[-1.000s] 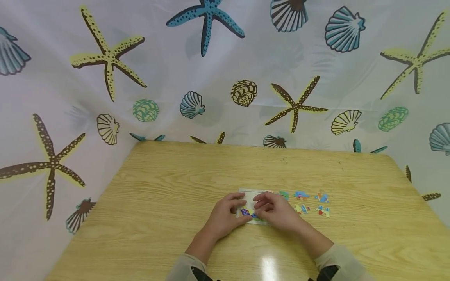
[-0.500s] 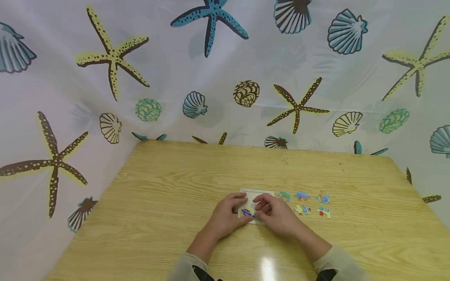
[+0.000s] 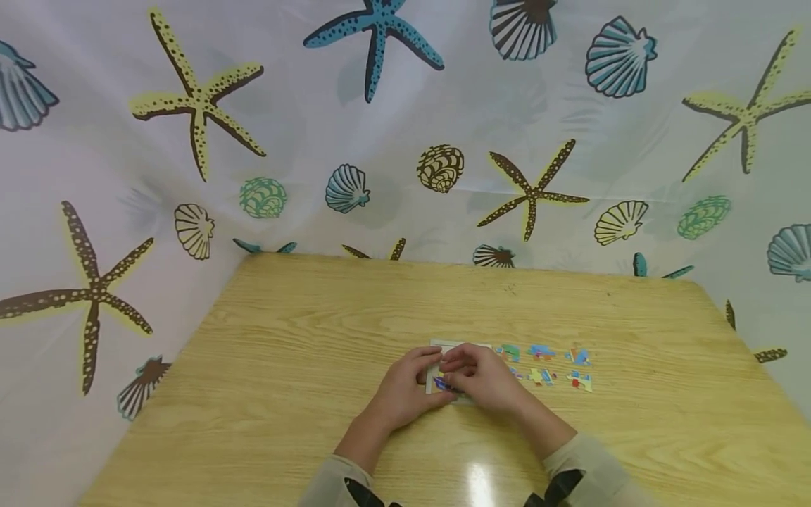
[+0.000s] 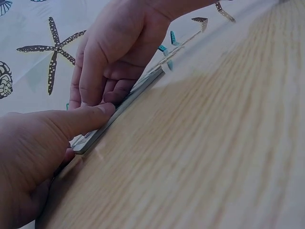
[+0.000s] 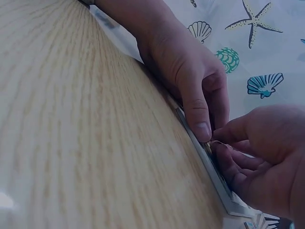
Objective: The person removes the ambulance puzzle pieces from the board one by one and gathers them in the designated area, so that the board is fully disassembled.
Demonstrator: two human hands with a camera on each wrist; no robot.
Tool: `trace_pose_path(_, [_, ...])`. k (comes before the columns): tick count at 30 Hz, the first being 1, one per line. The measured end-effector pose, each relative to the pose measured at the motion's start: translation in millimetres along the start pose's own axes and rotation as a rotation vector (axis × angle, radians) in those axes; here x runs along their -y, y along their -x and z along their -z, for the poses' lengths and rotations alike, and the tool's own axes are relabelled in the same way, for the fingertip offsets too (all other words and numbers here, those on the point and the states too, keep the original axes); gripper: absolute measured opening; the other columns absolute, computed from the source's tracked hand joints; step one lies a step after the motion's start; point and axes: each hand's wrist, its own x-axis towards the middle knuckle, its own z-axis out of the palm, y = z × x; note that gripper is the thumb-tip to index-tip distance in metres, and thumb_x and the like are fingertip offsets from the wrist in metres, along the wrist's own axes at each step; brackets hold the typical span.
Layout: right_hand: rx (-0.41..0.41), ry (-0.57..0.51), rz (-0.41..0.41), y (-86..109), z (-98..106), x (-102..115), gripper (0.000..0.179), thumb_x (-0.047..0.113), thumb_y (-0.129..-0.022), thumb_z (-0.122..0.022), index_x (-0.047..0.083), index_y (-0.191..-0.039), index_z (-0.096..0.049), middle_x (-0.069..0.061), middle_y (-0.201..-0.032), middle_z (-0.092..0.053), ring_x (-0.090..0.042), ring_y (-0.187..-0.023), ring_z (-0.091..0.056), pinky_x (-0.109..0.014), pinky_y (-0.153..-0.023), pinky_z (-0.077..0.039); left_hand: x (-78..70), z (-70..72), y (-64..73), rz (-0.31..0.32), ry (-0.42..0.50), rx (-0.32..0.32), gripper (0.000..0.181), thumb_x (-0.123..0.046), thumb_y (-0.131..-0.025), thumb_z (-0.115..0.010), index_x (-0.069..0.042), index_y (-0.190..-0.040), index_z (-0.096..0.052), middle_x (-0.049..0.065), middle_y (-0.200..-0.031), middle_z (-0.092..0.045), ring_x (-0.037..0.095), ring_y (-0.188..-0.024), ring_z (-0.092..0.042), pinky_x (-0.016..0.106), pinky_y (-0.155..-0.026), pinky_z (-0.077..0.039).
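A pale jigsaw puzzle tray (image 3: 438, 342) lies on the table with some coloured pieces in its front left part. My left hand (image 3: 405, 387) grips the tray at its left side, the thumb over the front edge and the fingers spread toward the far left corner. Over the tray, my right hand (image 3: 484, 377) pinches a puzzle piece; only a thin edge of this puzzle piece (image 5: 220, 141) shows in the right wrist view, beside the left thumb. The fingers hide most of the tray's middle and the face of that piece.
To the right of the tray lie several loose pieces in two rows, among them a green piece (image 3: 510, 352), a blue piece (image 3: 541, 351) and a yellow and red piece (image 3: 579, 381). Behind the wooden table (image 3: 304, 310) hangs a cloth (image 3: 405, 127) printed with shells and starfish.
My right hand has moved left across the tray, closer to the left thumb. The left hand keeps its place on the tray. The loose pieces lie as before.
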Motion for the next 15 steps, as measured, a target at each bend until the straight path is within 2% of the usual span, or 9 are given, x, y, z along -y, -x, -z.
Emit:
trace_pose_path(4, [0.028,-0.028,0.035,-1.5,3.4,-3.2,0.024,0.011,-0.097,-0.064,0.002,-0.119,-0.064,-0.011,-0.113,-0.071,-0.022,-0.101,-0.069,-0.037,-0.091,-0.056,-0.3,1.1,-1.9,-0.006,-0.015,-0.001,0.068,-0.034,-0.079,-0.085,-0.002,-0.134,-0.062,0.004,-0.143,-0.056,0.02,-0.112,-0.059,0.035,-0.09,-0.051])
trace_pose_path(7, [0.043,-0.04,0.05,-2.8,6.0,-5.8,0.024,0.011,-0.097,-0.064,0.001,-0.119,-0.064,-0.013,-0.112,-0.07,-0.021,-0.099,-0.069,-0.033,-0.088,-0.056,0.7,0.6,-2.1,-0.016,0.0,0.0,0.068,-0.033,-0.08,-0.085,-0.001,-0.135,-0.061,0.004,-0.143,-0.055,0.022,-0.116,-0.059,0.034,-0.091,-0.052])
trace_pose_path(11, [0.071,-0.022,0.082,-3.9,6.7,-8.4,0.025,0.011,-0.096,-0.065,-0.001,-0.119,-0.066,-0.013,-0.105,-0.07,-0.015,-0.09,-0.067,-0.025,-0.08,-0.055,1.4,-0.5,-1.1,-0.007,0.027,-0.011,0.067,-0.032,-0.079,-0.086,-0.001,-0.133,-0.062,0.004,-0.142,-0.057,0.024,-0.126,-0.056,0.039,-0.099,-0.05])
trace_pose_path(15, [0.071,0.027,0.127,-3.6,3.8,-8.8,0.025,0.012,-0.096,-0.065,0.0,-0.118,-0.069,-0.009,-0.098,-0.071,-0.011,-0.084,-0.064,-0.021,-0.075,-0.052,0.2,-1.5,-0.6,0.005,0.018,-0.017,0.064,-0.034,-0.078,-0.086,-0.003,-0.131,-0.065,0.001,-0.142,-0.057,0.018,-0.111,-0.058,0.032,-0.089,-0.049])
